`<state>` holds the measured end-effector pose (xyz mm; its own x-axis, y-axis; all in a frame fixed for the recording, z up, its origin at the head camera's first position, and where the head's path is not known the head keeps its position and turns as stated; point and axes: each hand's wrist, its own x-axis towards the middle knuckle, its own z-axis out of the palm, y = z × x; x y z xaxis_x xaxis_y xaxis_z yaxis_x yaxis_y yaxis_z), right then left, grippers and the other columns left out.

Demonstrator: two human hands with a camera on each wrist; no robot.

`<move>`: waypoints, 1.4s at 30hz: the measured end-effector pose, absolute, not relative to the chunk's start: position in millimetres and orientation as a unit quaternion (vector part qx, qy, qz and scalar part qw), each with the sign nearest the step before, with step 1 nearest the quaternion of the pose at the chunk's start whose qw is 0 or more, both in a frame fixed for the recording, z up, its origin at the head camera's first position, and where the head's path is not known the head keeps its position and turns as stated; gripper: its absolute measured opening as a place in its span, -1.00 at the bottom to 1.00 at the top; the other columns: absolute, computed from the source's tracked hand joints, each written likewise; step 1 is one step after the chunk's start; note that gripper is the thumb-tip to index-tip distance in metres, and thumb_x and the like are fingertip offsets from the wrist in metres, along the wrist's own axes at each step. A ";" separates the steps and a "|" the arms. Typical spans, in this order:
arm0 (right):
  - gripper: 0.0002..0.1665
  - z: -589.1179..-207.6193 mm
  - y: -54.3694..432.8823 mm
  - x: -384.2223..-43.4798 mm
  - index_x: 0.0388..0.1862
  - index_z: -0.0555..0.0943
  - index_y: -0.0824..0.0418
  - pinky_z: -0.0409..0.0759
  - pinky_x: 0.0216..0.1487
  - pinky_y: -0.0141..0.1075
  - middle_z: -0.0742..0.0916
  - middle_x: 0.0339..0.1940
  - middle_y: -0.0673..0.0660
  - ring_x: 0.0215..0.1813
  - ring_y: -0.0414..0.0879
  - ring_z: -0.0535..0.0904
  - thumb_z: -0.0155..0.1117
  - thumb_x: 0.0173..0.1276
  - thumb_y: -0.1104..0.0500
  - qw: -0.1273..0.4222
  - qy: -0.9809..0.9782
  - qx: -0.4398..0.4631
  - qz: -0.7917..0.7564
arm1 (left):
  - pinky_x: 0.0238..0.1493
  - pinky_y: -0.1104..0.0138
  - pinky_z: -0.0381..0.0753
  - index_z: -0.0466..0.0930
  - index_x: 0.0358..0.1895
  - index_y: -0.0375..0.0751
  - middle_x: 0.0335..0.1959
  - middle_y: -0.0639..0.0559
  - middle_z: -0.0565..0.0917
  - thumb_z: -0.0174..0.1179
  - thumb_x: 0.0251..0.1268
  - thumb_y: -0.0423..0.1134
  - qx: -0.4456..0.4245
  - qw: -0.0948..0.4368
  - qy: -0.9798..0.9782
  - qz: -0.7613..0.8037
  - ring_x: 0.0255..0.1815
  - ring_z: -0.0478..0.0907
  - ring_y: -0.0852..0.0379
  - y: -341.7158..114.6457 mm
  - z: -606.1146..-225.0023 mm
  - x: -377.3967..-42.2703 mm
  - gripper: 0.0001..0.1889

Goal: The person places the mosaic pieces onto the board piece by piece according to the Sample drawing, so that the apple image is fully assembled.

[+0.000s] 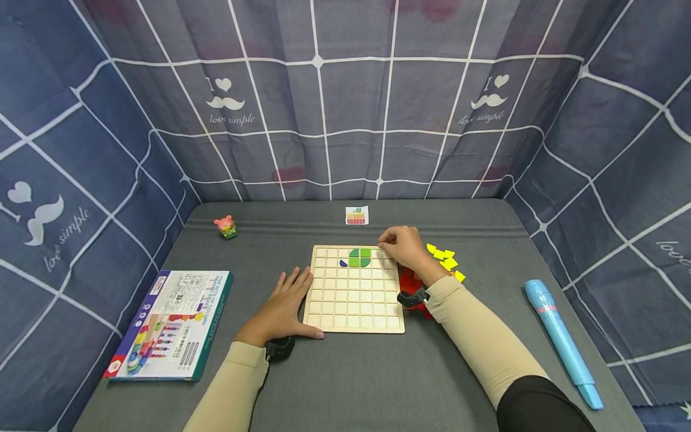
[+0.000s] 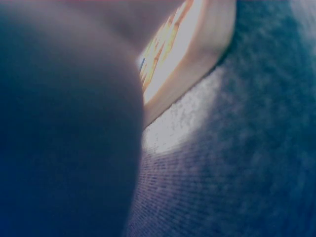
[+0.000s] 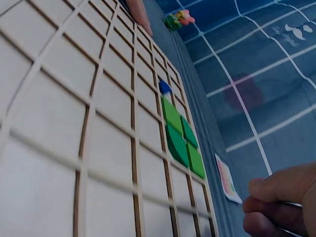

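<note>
A wooden grid board (image 1: 353,300) lies on the grey table. Near its far edge, light green square tiles (image 1: 354,262) and dark green rounded tiles (image 1: 364,262) form a block, with a small blue piece (image 1: 344,263) just left of it. My left hand (image 1: 286,303) rests flat with spread fingers along the board's left edge. Above the board's far right corner is my right hand (image 1: 405,246), thumb and fingertips brought together. In the right wrist view its curled fingers (image 3: 281,190) show beside the board; I cannot tell whether a small piece is between them.
Red pieces (image 1: 410,282) and yellow pieces (image 1: 448,259) lie right of the board, partly under the right arm. A small printed card (image 1: 357,215) lies beyond it. At left are a boxed set (image 1: 173,324) and a pig figurine (image 1: 226,227); at right, a light blue tube-shaped object (image 1: 564,342).
</note>
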<state>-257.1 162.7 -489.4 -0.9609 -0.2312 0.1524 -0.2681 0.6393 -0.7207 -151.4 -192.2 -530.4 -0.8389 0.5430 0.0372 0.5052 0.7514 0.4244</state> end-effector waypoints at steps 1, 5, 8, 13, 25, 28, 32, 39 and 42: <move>-0.95 -488.4 166.8 -256.2 -0.18 0.82 0.22 0.70 -0.13 -0.09 0.79 -0.30 0.03 -0.25 -0.06 0.71 0.46 0.45 0.26 0.022 -0.906 0.136 0.401 | 0.61 -0.16 -0.33 -0.03 0.70 -0.35 0.71 -0.22 -0.03 0.45 -0.26 0.65 0.281 0.044 0.935 0.214 0.70 -0.20 -0.23 -192.2 -530.6 -151.4 0.57; -0.93 -486.6 182.2 -254.3 -0.15 0.81 0.22 0.68 -0.08 -0.06 0.79 -0.27 0.03 -0.23 -0.04 0.70 0.44 0.47 0.24 0.018 -0.909 0.123 0.398 | 0.61 -0.16 -0.33 -0.03 0.70 -0.35 0.71 -0.22 -0.03 0.45 -0.25 0.65 0.281 0.044 0.935 0.213 0.70 -0.20 -0.23 -192.1 -530.9 -151.5 0.56; -0.91 -487.2 193.6 -255.2 -0.13 0.82 0.23 0.67 -0.10 -0.06 0.80 -0.26 0.03 -0.22 -0.03 0.69 0.46 0.47 0.23 0.024 -0.910 0.119 0.395 | 0.60 -0.17 -0.33 -0.03 0.70 -0.36 0.71 -0.23 -0.03 0.45 -0.25 0.64 0.282 0.043 0.935 0.212 0.70 -0.19 -0.24 -191.8 -530.5 -151.5 0.56; -0.89 -489.9 212.4 -258.5 -0.13 0.82 0.26 0.66 -0.17 -0.07 0.80 -0.26 0.06 -0.23 0.00 0.68 0.47 0.46 0.24 0.039 -0.913 0.113 0.391 | 0.60 -0.18 -0.31 -0.03 0.70 -0.36 0.71 -0.24 -0.02 0.45 -0.25 0.64 0.281 0.044 0.936 0.207 0.70 -0.19 -0.25 -191.3 -528.9 -151.3 0.56; -0.82 -485.6 252.5 -263.8 -0.06 0.80 0.31 0.61 -0.04 0.03 0.80 -0.18 0.20 -0.14 0.12 0.67 0.39 0.53 0.21 0.053 -0.926 0.072 0.366 | 0.61 -0.16 -0.33 -0.04 0.70 -0.35 0.72 -0.21 -0.04 0.46 -0.26 0.64 0.276 0.049 0.938 0.207 0.70 -0.20 -0.23 -190.7 -527.7 -151.5 0.57; -0.80 -485.3 260.4 -263.1 -0.04 0.79 0.32 0.62 -0.06 0.01 0.80 -0.17 0.22 -0.15 0.11 0.68 0.38 0.54 0.20 0.048 -0.928 0.064 0.363 | 0.61 -0.15 -0.33 -0.04 0.70 -0.34 0.72 -0.20 -0.04 0.46 -0.26 0.65 0.275 0.049 0.938 0.205 0.71 -0.20 -0.22 -190.9 -528.4 -151.6 0.57; -0.77 -489.3 269.3 -261.4 -0.02 0.78 0.34 0.63 -0.09 0.02 0.80 -0.15 0.23 -0.16 0.13 0.68 0.42 0.51 0.18 0.034 -0.934 0.059 0.352 | 0.61 -0.17 -0.32 -0.03 0.70 -0.35 0.71 -0.22 -0.02 0.46 -0.27 0.64 0.278 0.045 0.937 0.209 0.70 -0.19 -0.24 -191.0 -528.7 -151.5 0.57; -0.62 -500.2 280.2 -258.9 0.01 0.76 0.37 0.60 0.01 0.10 0.78 -0.15 0.23 -0.09 0.17 0.65 0.57 0.37 0.13 0.000 -0.941 0.057 0.333 | 0.61 -0.16 -0.32 -0.04 0.70 -0.33 0.71 -0.21 -0.02 0.44 -0.26 0.66 0.278 0.045 0.937 0.207 0.70 -0.19 -0.23 -191.8 -530.6 -151.5 0.57; -0.59 -502.3 281.0 -257.9 0.03 0.77 0.35 0.62 -0.03 0.06 0.78 -0.12 0.22 -0.10 0.13 0.65 0.61 0.33 0.12 -0.010 -0.942 0.063 0.330 | 0.61 -0.17 -0.32 -0.04 0.70 -0.34 0.71 -0.22 -0.02 0.44 -0.26 0.66 0.279 0.044 0.937 0.207 0.70 -0.19 -0.23 -192.1 -530.8 -151.4 0.57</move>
<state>-257.9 281.0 -502.3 -0.9918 -0.1258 0.0236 -0.1131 0.7747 -0.6222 -151.4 -192.1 -530.8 -0.8403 0.5411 0.0338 0.5048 0.7581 0.4129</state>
